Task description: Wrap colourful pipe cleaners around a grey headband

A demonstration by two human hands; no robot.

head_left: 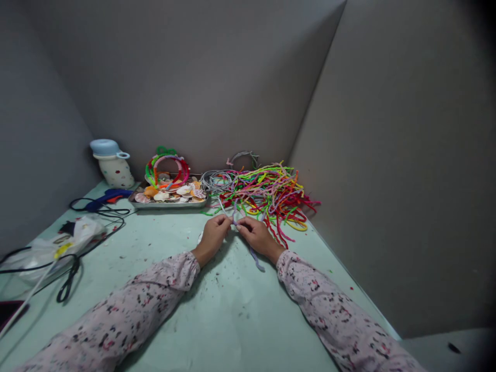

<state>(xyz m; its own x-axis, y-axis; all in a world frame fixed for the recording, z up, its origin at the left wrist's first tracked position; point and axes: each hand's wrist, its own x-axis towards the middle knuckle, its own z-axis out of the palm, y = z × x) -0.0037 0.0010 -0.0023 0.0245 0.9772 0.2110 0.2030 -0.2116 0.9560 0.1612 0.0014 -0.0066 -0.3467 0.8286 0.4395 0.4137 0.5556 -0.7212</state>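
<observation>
Floral sleeves (135,305) | lavender strand (256,261): thin, fuzzy | left hand (212,238), right hand (258,236) pinching it

Fingertips of the left hand (212,238) and right hand (260,237) hide part of the purple strand (254,260); exact grip points too small to resolve. Both floral sleeves (135,302) run off the bottom edge. Dark object (10,311) at left: cut by frame, identity unclear. Plastic bag (87,230): contents partly obscured. Shells (184,190) cover the floor of the tray (170,205). Strand pile (277,188): many ends buried. Specks (217,274) on the table: unidentifiable.
</observation>
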